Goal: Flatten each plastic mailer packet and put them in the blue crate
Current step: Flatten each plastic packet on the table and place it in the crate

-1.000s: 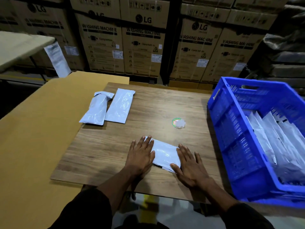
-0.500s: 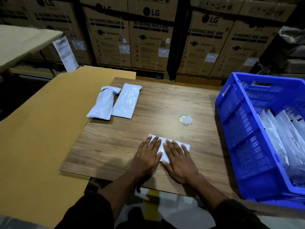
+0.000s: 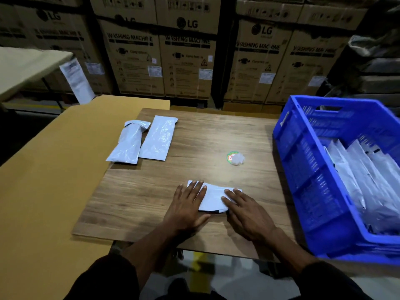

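Head view: the left hand (image 3: 187, 207) lies flat, fingers straight, pressing the left end of a white mailer (image 3: 213, 199) near the front of the wooden table (image 3: 194, 139). The right hand (image 3: 246, 213) lies flat too, fingers extended, pressing the mailer's right end. Neither hand grasps anything; both are spread open on the plastic. The mailer sits between them, its middle showing, a dark edge at its near side.

Two more mailers (image 3: 142, 140) lie side by side at the table's far left, touching; the left one looks puffy with a folded top, so it likely still needs pressing. A small round sticker (image 3: 234, 158) with a crumpled scrap lies mid-table, well apart from the hands. The blue crate (image 3: 303, 169) stands just beside the table's right edge, with many flattened mailers leaning inside.

The step in hand appears to be smoothing out trapped air. To do it well, I would sweep both palms outward from the centre toward the ends, keeping pressure even so the slick plastic does not slide on the wood or crease. Once it lies flat, the right hand is the nearer one to carry it into the crate.
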Demonstrator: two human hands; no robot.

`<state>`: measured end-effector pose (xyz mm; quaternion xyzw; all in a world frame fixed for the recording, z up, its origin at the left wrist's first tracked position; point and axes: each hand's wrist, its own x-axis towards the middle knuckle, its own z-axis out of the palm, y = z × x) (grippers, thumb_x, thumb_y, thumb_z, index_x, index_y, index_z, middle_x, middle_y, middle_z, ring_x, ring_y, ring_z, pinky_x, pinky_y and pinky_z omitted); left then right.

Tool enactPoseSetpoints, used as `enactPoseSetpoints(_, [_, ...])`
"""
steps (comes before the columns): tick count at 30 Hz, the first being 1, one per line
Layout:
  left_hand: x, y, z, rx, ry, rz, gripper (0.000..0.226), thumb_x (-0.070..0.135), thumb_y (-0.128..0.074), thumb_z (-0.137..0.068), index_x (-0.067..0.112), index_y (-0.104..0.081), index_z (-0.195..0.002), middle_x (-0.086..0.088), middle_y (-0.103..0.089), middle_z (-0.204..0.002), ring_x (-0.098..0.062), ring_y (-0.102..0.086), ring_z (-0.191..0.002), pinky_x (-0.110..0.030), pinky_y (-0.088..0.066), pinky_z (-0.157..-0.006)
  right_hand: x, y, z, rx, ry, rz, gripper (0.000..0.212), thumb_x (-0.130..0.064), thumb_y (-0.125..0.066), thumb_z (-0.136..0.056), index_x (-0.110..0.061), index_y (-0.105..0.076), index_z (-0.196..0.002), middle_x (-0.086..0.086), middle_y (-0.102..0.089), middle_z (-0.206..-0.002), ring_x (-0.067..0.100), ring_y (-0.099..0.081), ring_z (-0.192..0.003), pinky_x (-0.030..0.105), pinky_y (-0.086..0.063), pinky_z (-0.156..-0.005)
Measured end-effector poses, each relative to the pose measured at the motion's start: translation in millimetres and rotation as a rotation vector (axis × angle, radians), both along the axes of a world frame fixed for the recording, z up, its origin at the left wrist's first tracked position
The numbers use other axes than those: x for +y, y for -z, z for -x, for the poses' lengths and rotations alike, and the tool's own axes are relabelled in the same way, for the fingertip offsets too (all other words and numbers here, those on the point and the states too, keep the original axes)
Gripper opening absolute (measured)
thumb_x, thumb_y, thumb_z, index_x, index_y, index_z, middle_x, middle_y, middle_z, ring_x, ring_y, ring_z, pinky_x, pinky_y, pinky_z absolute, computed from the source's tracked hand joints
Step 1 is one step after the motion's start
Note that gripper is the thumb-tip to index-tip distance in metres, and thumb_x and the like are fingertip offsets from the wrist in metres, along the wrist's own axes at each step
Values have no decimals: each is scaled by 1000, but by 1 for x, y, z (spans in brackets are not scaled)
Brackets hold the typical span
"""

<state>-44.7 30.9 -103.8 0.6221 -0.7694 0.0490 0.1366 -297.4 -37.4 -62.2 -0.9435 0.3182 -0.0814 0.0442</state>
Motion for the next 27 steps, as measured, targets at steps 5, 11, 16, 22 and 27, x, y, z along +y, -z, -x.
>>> enactPoseSetpoints(5, [-6, -8, -4, -84, 18, 79, 69, 17, -75, -72, 17, -56, -139, -6, -58, -142, -33, -48, -136, -61, -26, -112, 4, -15, -3, -58, -103, 139, 49, -34, -43, -99, -20, -48, -146, 6, -36, -158, 38, -33, -144, 58, -35, -110])
enactPoseSetpoints(11, [-14, -15, -19, 4, -30, 46, 73, 12, -80, -73, 29, -50, -137, -3, -59, -141, -29, -36, -140, -58, -30, -108, 9, -11, -6, 42, -452, 334, 28, -28, -49, -99, -33, -65, -121, -14, -48, -150, 37, -21, -149, 71, -24, -108])
enactPoseSetpoints(16, [-12, -30, -27, 23, -44, 76, 53, 22, -71, -85, 23, -56, -136, -6, -53, -146, -32, -36, -142, -62, -39, -105, -7, -27, -23, -98, -332, 232, 19, -22, -53, -93, -29, -70, -96, -14, -66, -123, 32, -55, -125, 43, -50, -92])
enactPoseSetpoints(22, [-11, -47, -20, 144, -255, 187, 67, 36, -45, -99, 16, -23, -159, -6, -17, -167, -24, -16, -154, -45, -16, -120, -15, -46, -35, -624, -4, -186, 32, 1, -63, -81, -21, -77, -99, -10, -75, -104, 13, -70, -94, 30, -56, -80])
enactPoseSetpoints(27, [-11, -35, -15, 97, -154, 196, 55, 35, -37, -103, 13, -39, -153, -5, -31, -163, -25, -30, -150, -51, -30, -116, -33, -60, -25, -583, 274, -720, 42, 11, -54, -76, -21, -80, -87, -12, -76, -93, 4, -69, -93, 25, -52, -82])
